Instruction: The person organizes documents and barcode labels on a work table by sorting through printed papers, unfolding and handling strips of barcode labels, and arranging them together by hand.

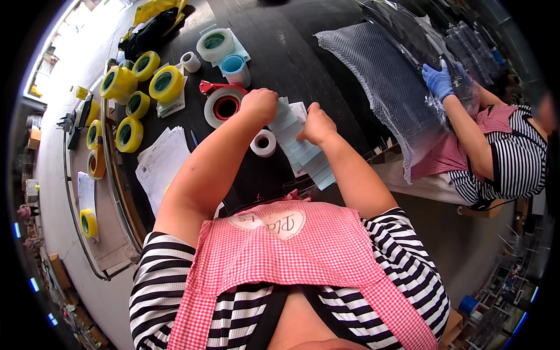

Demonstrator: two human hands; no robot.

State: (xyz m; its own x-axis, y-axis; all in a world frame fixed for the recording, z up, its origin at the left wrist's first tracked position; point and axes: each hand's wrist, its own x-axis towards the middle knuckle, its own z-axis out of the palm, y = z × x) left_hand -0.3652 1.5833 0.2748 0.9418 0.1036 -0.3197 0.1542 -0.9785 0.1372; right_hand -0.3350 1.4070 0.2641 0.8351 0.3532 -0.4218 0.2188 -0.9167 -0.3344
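Observation:
A run of overlapping pale blue strips [302,150] lies slanting on the black table in front of me, with white printed paper [299,111] partly under it. My left hand [259,107] is closed at the far left end of the strips; its fingertips are hidden, so what it pinches cannot be seen. On the opposite edge, my right hand [318,124] grips the strips between thumb and fingers. Just left of them stands a small white roll [263,143]. Beside my left wrist is a red tape dispenser [211,87] with a wide tape roll [214,114].
Yellow tape rolls [166,84], a light blue cup [234,71] and a clear tape roll [214,41] stand farther back. Paper sheets [158,166] and a pen [194,138] lie left. At right, a co-worker's blue-gloved hand [437,80] touches clear plastic beside bubble wrap [373,70].

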